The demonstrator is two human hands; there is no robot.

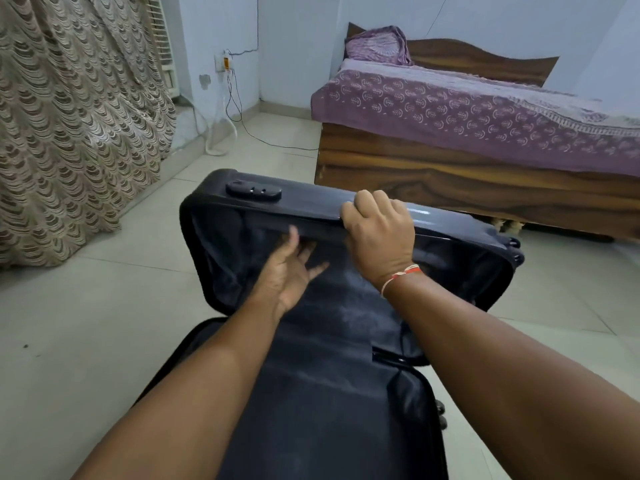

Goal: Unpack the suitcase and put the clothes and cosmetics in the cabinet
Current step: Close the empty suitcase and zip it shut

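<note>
A dark hard-shell suitcase [322, 403] lies open on the tiled floor in front of me. Its lid [304, 207] stands raised at the far side, with a combination lock [254, 192] on its top edge. My right hand [379, 237] grips the lid's upper edge, fingers curled over it. My left hand [294, 268] reaches under that edge with straight fingers touching the dark lining. Only dark lining fabric shows inside both halves; no clothes or cosmetics are visible. No cabinet is in view.
A wooden bed [450, 174] with a purple patterned cover and pillow [379, 43] stands at the right rear. A patterned curtain [69, 133] hangs at the left. Cables [235, 116] run from a wall socket across the floor behind the suitcase.
</note>
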